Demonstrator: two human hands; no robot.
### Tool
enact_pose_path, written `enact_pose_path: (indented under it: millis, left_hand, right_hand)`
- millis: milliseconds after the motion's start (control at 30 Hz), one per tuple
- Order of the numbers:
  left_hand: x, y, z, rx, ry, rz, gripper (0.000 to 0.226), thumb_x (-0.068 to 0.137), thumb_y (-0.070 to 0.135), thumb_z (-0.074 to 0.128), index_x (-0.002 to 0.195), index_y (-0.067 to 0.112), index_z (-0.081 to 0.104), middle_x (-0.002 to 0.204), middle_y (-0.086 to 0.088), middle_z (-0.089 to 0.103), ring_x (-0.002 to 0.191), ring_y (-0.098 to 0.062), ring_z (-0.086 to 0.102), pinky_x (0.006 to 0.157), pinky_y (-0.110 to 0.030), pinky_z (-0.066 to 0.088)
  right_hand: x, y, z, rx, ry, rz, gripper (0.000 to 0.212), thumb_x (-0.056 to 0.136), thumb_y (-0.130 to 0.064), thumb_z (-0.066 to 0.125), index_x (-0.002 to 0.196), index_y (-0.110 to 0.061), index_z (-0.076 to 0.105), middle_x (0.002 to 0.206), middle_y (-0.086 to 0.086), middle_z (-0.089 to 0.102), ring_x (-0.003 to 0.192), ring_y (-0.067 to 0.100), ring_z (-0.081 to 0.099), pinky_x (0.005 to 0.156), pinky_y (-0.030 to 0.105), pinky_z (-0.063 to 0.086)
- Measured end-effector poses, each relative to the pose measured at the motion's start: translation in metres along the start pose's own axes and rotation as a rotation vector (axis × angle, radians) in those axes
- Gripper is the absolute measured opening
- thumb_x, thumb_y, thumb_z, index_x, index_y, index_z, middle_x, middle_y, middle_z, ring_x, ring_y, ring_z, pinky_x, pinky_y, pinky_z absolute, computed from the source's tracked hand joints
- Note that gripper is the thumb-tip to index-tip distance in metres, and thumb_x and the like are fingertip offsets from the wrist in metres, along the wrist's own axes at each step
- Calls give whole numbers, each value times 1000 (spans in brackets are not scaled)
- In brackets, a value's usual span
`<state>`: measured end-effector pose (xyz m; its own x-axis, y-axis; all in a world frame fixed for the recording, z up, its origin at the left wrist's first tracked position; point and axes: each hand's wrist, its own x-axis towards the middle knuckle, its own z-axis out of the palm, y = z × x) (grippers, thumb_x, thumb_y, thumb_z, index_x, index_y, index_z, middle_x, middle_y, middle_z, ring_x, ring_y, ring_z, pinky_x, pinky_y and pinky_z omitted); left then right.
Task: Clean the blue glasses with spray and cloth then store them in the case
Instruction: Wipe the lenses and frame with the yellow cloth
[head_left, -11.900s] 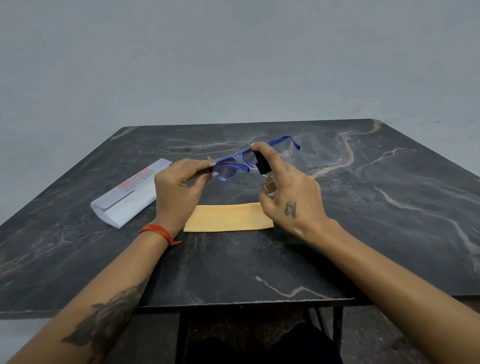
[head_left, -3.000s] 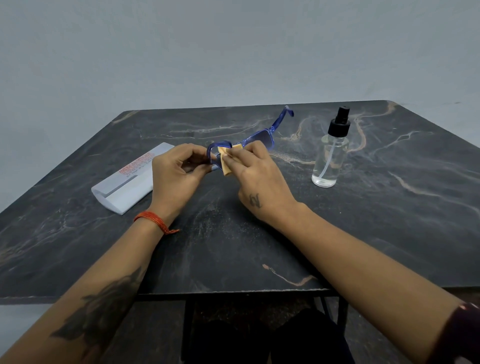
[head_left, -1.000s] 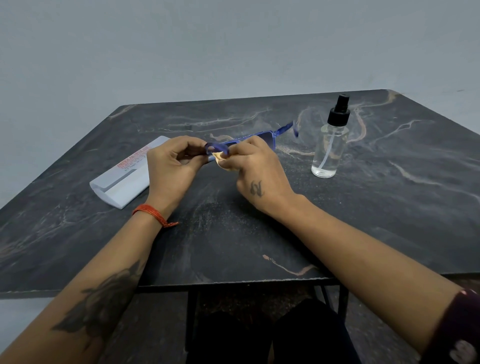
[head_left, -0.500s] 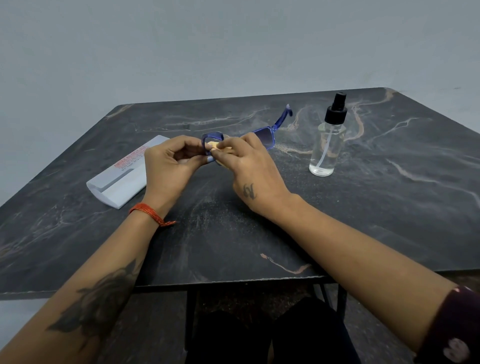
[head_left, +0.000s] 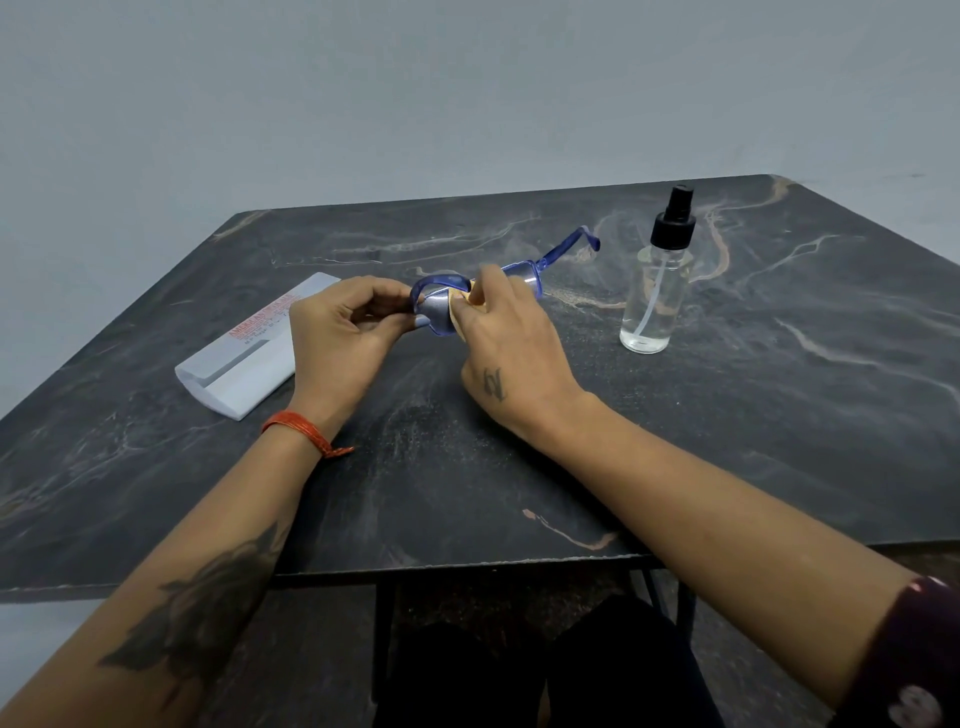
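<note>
Over the table's middle: I hold the blue glasses (head_left: 480, 291) just above the dark marble table (head_left: 779, 415), lifted off the slab so both faces of a lens can be reached.
Left hand: my left hand (head_left: 340, 343) has fingers curled in, pinching the frame's left end to steady it against the rubbing.
Right hand: my right hand (head_left: 511, 348) pinches the yellow cleaning cloth (head_left: 462, 306) onto the left lens, thumb and fingers closed with the cloth bunched between them; only a scrap of it shows.
Glasses: one temple arm juts out toward the far right corner, unfolded; the other is hidden behind my left hand.
Spray bottle: the clear spray bottle (head_left: 657, 280) with its black pump stands upright toward the right edge, apart from my hands and within easy reach.
Case: the white glasses case (head_left: 249, 348) with red lettering lies near the left edge, just beside my left hand, waiting for storage; I cannot tell whether it is open.
Stage: by my reading, wiping is under way and casing is not yet done.
</note>
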<state>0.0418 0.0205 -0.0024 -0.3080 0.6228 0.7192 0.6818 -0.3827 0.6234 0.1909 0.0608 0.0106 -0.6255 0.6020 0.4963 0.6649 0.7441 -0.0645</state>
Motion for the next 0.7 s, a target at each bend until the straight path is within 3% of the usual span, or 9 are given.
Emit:
enact_pose_path:
  millis: [200, 333, 467, 533, 700]
  left_hand:
    - [1, -4, -1, -16, -4, 10, 24, 68, 7, 79, 88, 16, 68, 84, 11, 67, 77, -3, 66, 74, -18, 54]
    - [1, -4, -1, -63, -16, -13, 23, 68, 11, 79, 84, 23, 67, 78, 20, 69, 76, -4, 68, 72, -16, 53]
    - [0, -3, 1, -60, -18, -20, 23, 67, 9, 79, 84, 20, 67, 75, 26, 68, 74, 0, 67, 71, -12, 51]
    - [0, -2, 1, -50, -14, -24, 23, 67, 6, 79, 84, 17, 68, 74, 26, 68, 74, 1, 66, 70, -11, 50]
    - [-1, 1, 0, -26, 4, -18, 25, 68, 5, 78, 88, 15, 67, 81, 6, 66, 75, -1, 66, 72, -14, 52]
  right_hand:
    - [-2, -3, 1, 101, -29, -87, 41, 82, 0, 46, 123, -3, 51, 111, 13, 45, 101, 26, 40, 67, 37, 46]
    - [-1, -2, 1, -27, -38, -98, 53, 87, -3, 39, 139, -8, 34, 125, 13, 42, 104, 27, 39, 72, 31, 35]
    - [1, -2, 0, -101, -37, -20, 56, 87, 0, 33, 141, -3, 23, 127, 14, 38, 102, 27, 39, 70, 29, 29]
    - [2, -2, 0, -107, -31, 7, 55, 85, 2, 34, 140, -1, 25, 126, 14, 38, 100, 27, 40, 67, 28, 27]
    - [-1, -2, -2, -66, -1, 9, 40, 80, 4, 38, 118, -2, 50, 117, 13, 43, 92, 24, 40, 62, 27, 25]
